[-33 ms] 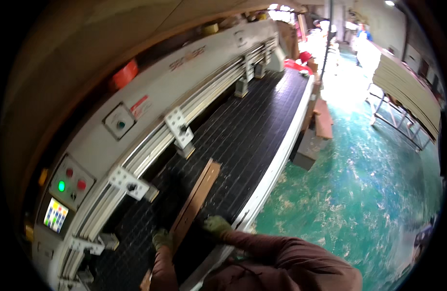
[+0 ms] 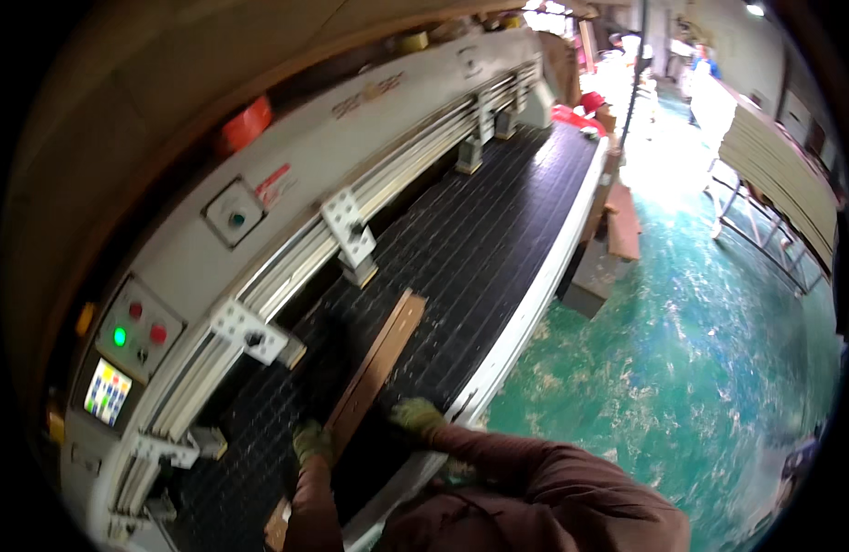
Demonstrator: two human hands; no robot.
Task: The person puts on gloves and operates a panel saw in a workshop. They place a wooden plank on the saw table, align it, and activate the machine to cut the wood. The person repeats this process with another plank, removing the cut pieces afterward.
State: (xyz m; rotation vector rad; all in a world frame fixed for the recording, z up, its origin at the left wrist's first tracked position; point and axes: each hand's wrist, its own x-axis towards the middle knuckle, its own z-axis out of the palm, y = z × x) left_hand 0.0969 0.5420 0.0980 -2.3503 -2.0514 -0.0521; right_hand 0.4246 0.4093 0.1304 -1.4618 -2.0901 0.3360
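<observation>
A long brown wooden strip (image 2: 376,361) lies lengthwise on the black slatted bed (image 2: 498,230) of a machine. A seam runs along its length, and small marks show near its far end. My left hand (image 2: 311,442), in a yellow-green work glove, is closed at the strip's left edge near its close end. To the right of the strip, my right hand (image 2: 417,417), gloved alike, rests low over the bed near its pale front rim. Its fingers stretch toward the strip, with a dark gap between them and it. Shadow blurs the fingertips of both hands.
Along the left stands the machine's grey body (image 2: 305,147), with white perforated brackets (image 2: 249,333), a button panel (image 2: 141,328) and a lit screen (image 2: 108,392). Another wooden piece (image 2: 277,524) lies by my left forearm. Stacked boards (image 2: 774,166) stand on a rack beyond the green floor.
The view has shifted slightly. My hands and the wooden strip keep nearly the same places relative to each other.
</observation>
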